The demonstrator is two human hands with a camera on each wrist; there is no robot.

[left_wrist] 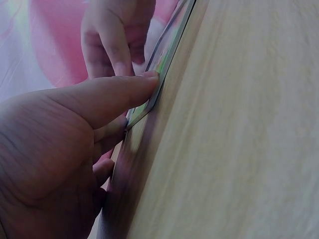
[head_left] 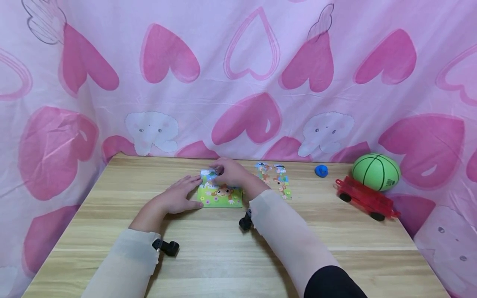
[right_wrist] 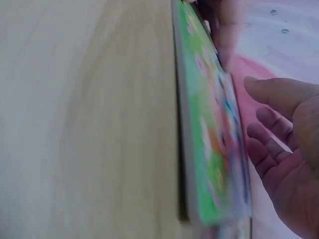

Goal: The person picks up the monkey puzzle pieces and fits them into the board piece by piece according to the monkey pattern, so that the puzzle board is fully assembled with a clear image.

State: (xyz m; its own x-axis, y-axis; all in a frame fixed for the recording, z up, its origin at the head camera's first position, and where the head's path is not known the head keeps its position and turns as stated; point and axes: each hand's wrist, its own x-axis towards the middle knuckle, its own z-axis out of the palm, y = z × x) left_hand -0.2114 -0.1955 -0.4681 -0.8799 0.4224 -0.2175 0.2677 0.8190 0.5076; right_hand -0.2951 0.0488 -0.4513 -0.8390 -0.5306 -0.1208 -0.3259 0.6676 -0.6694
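Note:
A small picture puzzle board [head_left: 220,202] with a monkey on a green ground lies flat on the table. My left hand [head_left: 179,195] rests at its left side, the thumb [left_wrist: 142,85] straight along the front corner and the fingers by the left edge. Over the upper part of the board is my right hand [head_left: 232,173]. From the right wrist, that hand [right_wrist: 286,144] shows its thumb and fingers loosely bent and apart, nothing seen between them, beside the board's face [right_wrist: 207,164]. Loose puzzle pieces [head_left: 282,182] lie right of the board, partly behind my right wrist.
To the right sit a small blue toy [head_left: 321,171], a green ball [head_left: 375,171] and a red toy cart [head_left: 367,198] with black wheels. A pink curtain [head_left: 246,120] with hearts hangs along the wooden table's [head_left: 208,256] back edge.

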